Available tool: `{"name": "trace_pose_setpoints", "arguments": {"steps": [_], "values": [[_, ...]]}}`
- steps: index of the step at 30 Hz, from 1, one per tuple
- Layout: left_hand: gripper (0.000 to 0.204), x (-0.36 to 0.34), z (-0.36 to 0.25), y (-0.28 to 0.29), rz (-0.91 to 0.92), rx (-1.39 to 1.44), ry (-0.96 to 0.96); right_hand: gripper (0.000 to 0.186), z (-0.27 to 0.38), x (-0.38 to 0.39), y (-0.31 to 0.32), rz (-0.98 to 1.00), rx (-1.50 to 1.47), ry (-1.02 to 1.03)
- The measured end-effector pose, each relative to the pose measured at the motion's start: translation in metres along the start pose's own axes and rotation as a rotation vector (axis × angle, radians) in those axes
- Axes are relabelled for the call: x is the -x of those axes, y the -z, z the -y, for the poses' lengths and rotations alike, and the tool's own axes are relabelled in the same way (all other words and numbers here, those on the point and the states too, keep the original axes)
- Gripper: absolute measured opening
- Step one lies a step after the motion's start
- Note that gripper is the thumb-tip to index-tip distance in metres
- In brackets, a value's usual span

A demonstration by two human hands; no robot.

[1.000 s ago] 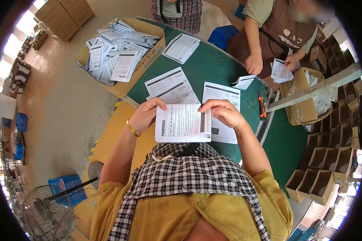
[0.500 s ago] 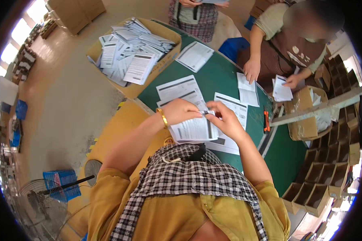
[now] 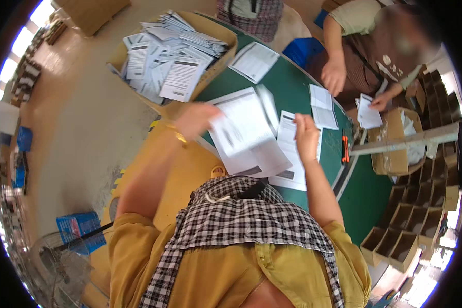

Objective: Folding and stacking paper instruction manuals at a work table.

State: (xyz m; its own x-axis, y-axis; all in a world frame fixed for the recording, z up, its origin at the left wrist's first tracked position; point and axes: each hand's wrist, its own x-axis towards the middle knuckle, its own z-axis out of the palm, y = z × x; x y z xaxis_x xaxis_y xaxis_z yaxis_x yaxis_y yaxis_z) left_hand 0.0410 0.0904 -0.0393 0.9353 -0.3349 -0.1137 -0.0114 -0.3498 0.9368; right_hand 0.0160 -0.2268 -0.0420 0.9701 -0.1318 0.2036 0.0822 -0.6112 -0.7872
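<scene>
A white printed sheet (image 3: 246, 136) with a crease across it is raised over the table in front of me, its far right edge curled and blurred. My left hand (image 3: 192, 122), wearing a gold bangle, is smeared by motion at the sheet's upper left corner and appears to grip it. To the right, my right hand (image 3: 307, 138) has its fingers bent together over another printed sheet (image 3: 288, 154) lying on the green table (image 3: 292, 197). Whether those fingers pinch that paper is hidden.
A large carton (image 3: 210, 84) full of folded papers stands at the far left. Another stack of sheets (image 3: 254, 61) lies beyond. At right, a co-worker's hands (image 3: 334, 77) handle folded papers (image 3: 323, 105). An orange-handled cutter (image 3: 345, 149) lies near the table edge, with cardboard compartments (image 3: 403, 249) beyond.
My hands were together on a folded paper and have moved apart, left hand leftward, right hand rightward. The creased sheet now spreads wider between them. The far person's hands left the view.
</scene>
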Motion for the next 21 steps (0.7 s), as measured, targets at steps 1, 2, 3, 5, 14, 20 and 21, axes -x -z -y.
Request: {"name": "trace_pose_setpoints", "arguments": {"steps": [1,2,3,5,14,20,21], "values": [[0.027,-0.001,-0.002,0.034,-0.151,-0.087,0.101,0.027,-0.01,-0.006,0.016,0.012,0.012,-0.166],[0.03,0.0,-0.009,0.062,-0.288,-0.103,0.226,0.02,-0.046,-0.004,0.026,0.177,0.185,-0.165],[0.035,0.004,-0.021,0.081,-0.336,-0.109,0.24,0.02,-0.067,0.011,0.026,0.167,0.191,-0.179],[0.033,0.009,0.044,0.133,-0.575,-0.613,-0.048,0.013,-0.091,0.045,0.027,0.492,0.183,0.404],[0.027,0.033,0.015,-0.13,0.092,-0.569,-0.268,0.01,-0.079,0.059,-0.021,0.405,0.293,0.598],[0.021,0.028,0.027,-0.154,0.092,-0.874,-0.163,0.01,-0.074,0.052,-0.021,0.452,0.299,0.664],[0.021,0.028,0.028,-0.156,0.09,-0.879,-0.164,0.013,-0.074,0.052,-0.019,0.46,0.321,0.662]]}}
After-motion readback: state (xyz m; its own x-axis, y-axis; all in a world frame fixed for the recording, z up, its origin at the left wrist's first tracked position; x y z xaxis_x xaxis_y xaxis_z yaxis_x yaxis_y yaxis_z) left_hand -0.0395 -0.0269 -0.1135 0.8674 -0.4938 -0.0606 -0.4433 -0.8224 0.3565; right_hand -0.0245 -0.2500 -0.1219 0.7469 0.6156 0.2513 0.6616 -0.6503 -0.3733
